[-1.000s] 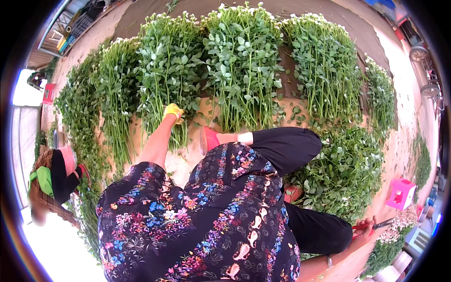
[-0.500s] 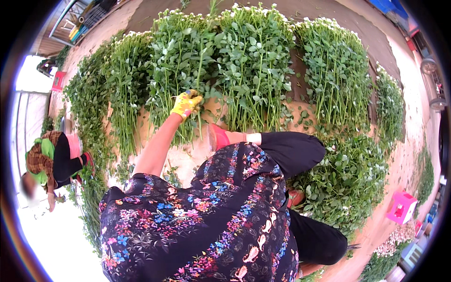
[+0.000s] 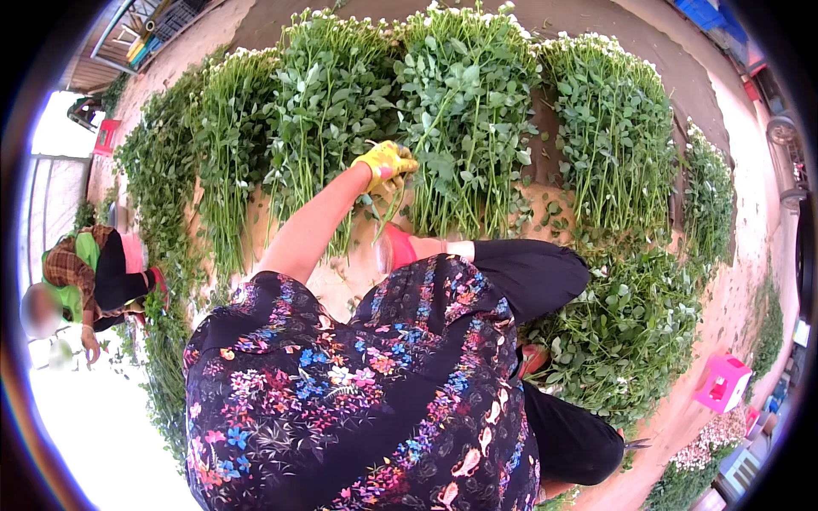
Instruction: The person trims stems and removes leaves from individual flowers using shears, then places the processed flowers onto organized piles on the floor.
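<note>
My left hand [image 3: 386, 163], in a yellow patterned glove, reaches forward at the middle of the rows with its fingers closed round a green flower stem [image 3: 397, 200]. The stem's lower part hangs below the glove, and its upper part merges with the leaves beyond. Directly ahead lies a thick row of leafy stems [image 3: 464, 111] with small white blooms at the far end. Another such bunch [image 3: 328, 111] lies just left of it. My right hand is out of sight. A pointed metal tip [image 3: 637, 444] pokes out beside my right knee; what it belongs to is hidden.
More flower bunches [image 3: 609, 136] lie to the right on dark sheeting [image 3: 588, 19]. Loose greenery [image 3: 630, 332] is heaped beside my right leg. A pink stool [image 3: 723, 382] stands at the right. Another person [image 3: 85, 272] sits at the far left beside more greenery.
My left hand has moved right, from the left bunch toward the middle one, and the stem has swung from upright to slanting. The person at the left has shifted slightly.
</note>
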The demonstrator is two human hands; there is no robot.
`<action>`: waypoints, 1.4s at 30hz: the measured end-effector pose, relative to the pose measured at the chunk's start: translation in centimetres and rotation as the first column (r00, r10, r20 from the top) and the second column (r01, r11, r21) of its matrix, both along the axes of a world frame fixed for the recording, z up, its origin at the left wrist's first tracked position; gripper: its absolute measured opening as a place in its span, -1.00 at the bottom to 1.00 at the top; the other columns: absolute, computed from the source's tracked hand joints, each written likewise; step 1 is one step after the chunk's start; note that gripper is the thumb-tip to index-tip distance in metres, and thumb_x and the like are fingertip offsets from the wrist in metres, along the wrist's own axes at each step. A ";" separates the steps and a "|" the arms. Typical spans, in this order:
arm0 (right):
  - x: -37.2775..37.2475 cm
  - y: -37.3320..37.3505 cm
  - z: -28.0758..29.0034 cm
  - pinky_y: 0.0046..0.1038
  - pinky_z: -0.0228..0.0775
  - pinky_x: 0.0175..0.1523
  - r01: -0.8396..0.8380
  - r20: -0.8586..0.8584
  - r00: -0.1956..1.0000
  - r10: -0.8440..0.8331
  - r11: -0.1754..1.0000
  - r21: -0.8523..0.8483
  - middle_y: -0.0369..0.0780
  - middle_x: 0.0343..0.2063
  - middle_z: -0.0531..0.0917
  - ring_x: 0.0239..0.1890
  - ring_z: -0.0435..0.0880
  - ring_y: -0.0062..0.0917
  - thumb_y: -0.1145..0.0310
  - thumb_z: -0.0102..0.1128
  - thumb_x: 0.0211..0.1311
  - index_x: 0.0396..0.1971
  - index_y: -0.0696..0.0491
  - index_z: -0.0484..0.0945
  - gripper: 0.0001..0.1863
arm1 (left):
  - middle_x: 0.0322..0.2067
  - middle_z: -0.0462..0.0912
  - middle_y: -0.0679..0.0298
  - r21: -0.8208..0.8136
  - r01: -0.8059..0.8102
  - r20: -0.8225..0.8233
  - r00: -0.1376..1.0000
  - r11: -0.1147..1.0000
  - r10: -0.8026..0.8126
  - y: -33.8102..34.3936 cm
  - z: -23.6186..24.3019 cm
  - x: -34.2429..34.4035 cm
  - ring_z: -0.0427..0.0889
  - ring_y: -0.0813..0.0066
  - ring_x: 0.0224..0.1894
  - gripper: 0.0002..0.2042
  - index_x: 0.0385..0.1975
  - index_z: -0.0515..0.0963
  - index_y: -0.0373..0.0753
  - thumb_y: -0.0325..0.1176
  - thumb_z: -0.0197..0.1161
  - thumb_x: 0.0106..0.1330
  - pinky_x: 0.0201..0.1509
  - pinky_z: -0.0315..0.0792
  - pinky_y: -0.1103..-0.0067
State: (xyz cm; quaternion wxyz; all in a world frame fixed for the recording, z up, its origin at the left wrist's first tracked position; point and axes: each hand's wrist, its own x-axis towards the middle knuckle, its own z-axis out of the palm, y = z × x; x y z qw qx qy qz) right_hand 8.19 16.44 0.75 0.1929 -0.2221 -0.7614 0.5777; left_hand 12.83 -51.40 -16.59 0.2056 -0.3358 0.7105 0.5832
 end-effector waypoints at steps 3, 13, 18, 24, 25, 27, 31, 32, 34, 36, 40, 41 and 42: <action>0.6 0.2 -0.2 -0.51 0.43 -0.08 0.011 0.013 1.000 -0.011 1.000 0.014 -0.22 -0.26 0.59 -0.24 0.56 -0.56 0.29 0.00 0.34 -0.02 0.21 0.45 -0.66 | -0.59 0.50 0.25 0.304 -0.131 0.014 0.991 0.944 0.133 0.2 2.1 0.2 0.42 0.68 -0.71 -0.78 -0.26 0.48 -0.33 -0.31 0.27 0.24 -0.79 0.18 0.73; 2.2 1.3 -1.5 -0.49 0.44 -0.04 0.047 0.070 0.996 -0.049 0.999 0.026 -0.21 -0.23 0.60 -0.21 0.57 -0.54 0.30 0.00 0.32 -0.03 0.21 0.46 -0.66 | -0.48 0.57 0.37 0.285 -0.172 -0.289 0.923 0.943 0.256 -1.6 1.4 6.5 0.43 0.70 -0.65 -0.73 -0.12 0.47 -0.29 -0.29 0.25 0.28 -0.62 0.30 0.73; 4.4 1.9 -2.0 -0.47 0.44 -0.03 0.096 0.088 0.991 -0.099 0.995 0.033 -0.20 -0.22 0.61 -0.20 0.58 -0.54 0.30 0.00 0.32 -0.04 0.21 0.47 -0.66 | -0.49 0.57 0.27 -0.081 -0.422 -0.164 0.899 0.903 0.406 -5.5 0.2 10.1 0.47 0.59 -0.66 -0.66 0.04 0.40 -0.31 -0.33 0.15 0.31 -0.64 0.32 0.65; 10.5 2.3 -3.6 -0.46 0.44 0.00 0.160 0.117 0.980 -0.159 0.987 -0.003 -0.20 -0.20 0.62 -0.18 0.58 -0.53 0.31 0.00 0.31 -0.04 0.21 0.48 -0.67 | -0.02 0.51 0.27 -0.642 0.764 0.702 0.617 0.057 -0.356 -13.8 -9.8 15.1 0.63 0.31 -0.21 -0.69 -0.13 0.54 -0.16 -0.25 0.19 0.11 -0.27 0.52 0.40; 13.7 2.4 -4.2 -0.46 0.44 0.00 0.226 0.107 0.970 -0.221 0.973 -0.039 -0.20 -0.20 0.62 -0.17 0.58 -0.52 0.31 0.00 0.31 -0.05 0.21 0.48 -0.67 | -0.07 0.55 0.21 -0.690 0.723 0.663 0.630 -0.005 -0.404 -15.3 -10.3 12.5 0.63 0.26 -0.21 -0.71 -0.20 0.57 -0.17 -0.20 0.18 0.10 -0.22 0.52 0.36; 19.1 2.6 -5.1 -0.45 0.44 0.01 0.302 0.097 0.950 -0.296 0.951 -0.066 -0.19 -0.19 0.62 -0.17 0.59 -0.52 0.31 0.01 0.31 -0.05 0.21 0.48 -0.67 | -0.23 0.62 0.11 -0.658 0.617 0.564 0.784 0.432 -0.260 -12.9 -9.8 7.2 0.59 0.12 -0.17 -0.76 -0.28 0.59 -0.16 -0.21 0.11 0.15 -0.07 0.44 0.28; 26.2 -2.2 -9.1 -0.44 0.44 0.02 0.331 0.033 0.944 -0.329 0.941 -0.069 -0.19 -0.18 0.63 -0.16 0.59 -0.52 0.31 0.01 0.30 -0.05 0.21 0.48 -0.67 | -0.35 0.56 0.09 -0.637 0.665 0.516 0.743 0.388 -0.426 -11.3 -11.9 7.4 0.54 0.12 -0.29 -0.82 -0.39 0.52 -0.20 -0.23 0.15 0.14 -0.21 0.38 0.27; 21.7 -5.0 -5.6 -0.49 0.50 -0.18 0.394 0.069 0.914 -0.400 0.831 -0.393 -0.19 -0.30 0.64 -0.32 0.61 -0.55 0.35 0.04 0.27 -0.08 0.20 0.51 -0.70 | -0.38 0.54 0.10 -0.618 0.662 0.527 0.749 0.423 -0.401 -12.6 -11.9 9.1 0.52 0.14 -0.32 -0.83 -0.41 0.50 -0.20 -0.24 0.15 0.14 -0.24 0.37 0.29; 21.5 -2.0 -7.8 -0.63 0.33 -0.56 0.471 0.049 0.875 -0.482 0.823 -0.318 -0.24 -0.47 0.60 -0.60 0.51 -0.65 0.48 0.15 0.18 -0.08 0.17 0.49 -0.71 | -0.42 0.50 0.13 -0.534 0.662 0.575 0.740 0.526 -0.348 -13.8 -11.5 12.4 0.49 0.18 -0.38 -0.85 -0.45 0.47 -0.20 -0.26 0.15 0.14 -0.30 0.34 0.31; 24.6 -0.4 -8.2 -0.63 0.33 -0.58 0.582 0.091 0.809 -0.581 0.768 -0.266 -0.24 -0.50 0.59 -0.62 0.51 -0.64 0.49 0.14 0.17 -0.12 0.19 0.47 -0.73 | -0.47 0.47 0.16 -0.463 0.699 0.628 0.693 0.546 -0.354 -13.5 -10.1 9.5 0.46 0.22 -0.43 -0.85 -0.49 0.44 -0.21 -0.27 0.16 0.14 -0.36 0.30 0.34; 30.2 1.1 -12.2 -0.65 0.31 -0.61 0.702 0.183 0.710 -0.680 0.703 -0.114 -0.25 -0.51 0.57 -0.63 0.52 -0.65 0.49 0.14 0.10 -0.16 0.21 0.45 -0.72 | -0.56 0.40 0.21 -0.419 0.711 0.683 0.656 0.565 -0.320 -14.9 -6.1 7.7 0.40 0.30 -0.54 -0.84 -0.57 0.39 -0.21 -0.30 0.16 0.14 -0.48 0.24 0.38; 31.0 1.1 -13.2 -0.65 0.32 -0.61 0.711 0.219 0.697 -0.683 0.699 -0.081 -0.25 -0.51 0.57 -0.63 0.52 -0.65 0.49 0.14 0.09 -0.17 0.20 0.45 -0.73 | -0.58 0.38 0.22 -0.415 0.713 0.688 0.653 0.565 -0.318 -14.8 -5.2 7.3 0.38 0.32 -0.57 -0.83 -0.59 0.37 -0.21 -0.31 0.16 0.14 -0.51 0.22 0.40; 31.4 1.3 -14.2 -0.65 0.32 -0.61 0.715 0.255 0.684 -0.683 0.698 -0.049 -0.25 -0.51 0.57 -0.62 0.53 -0.64 0.49 0.14 0.07 -0.18 0.20 0.45 -0.73 | -0.60 0.36 0.24 -0.412 0.714 0.688 0.651 0.566 -0.321 -14.6 -4.3 6.9 0.37 0.34 -0.59 -0.82 -0.60 0.36 -0.21 -0.32 0.17 0.14 -0.54 0.20 0.41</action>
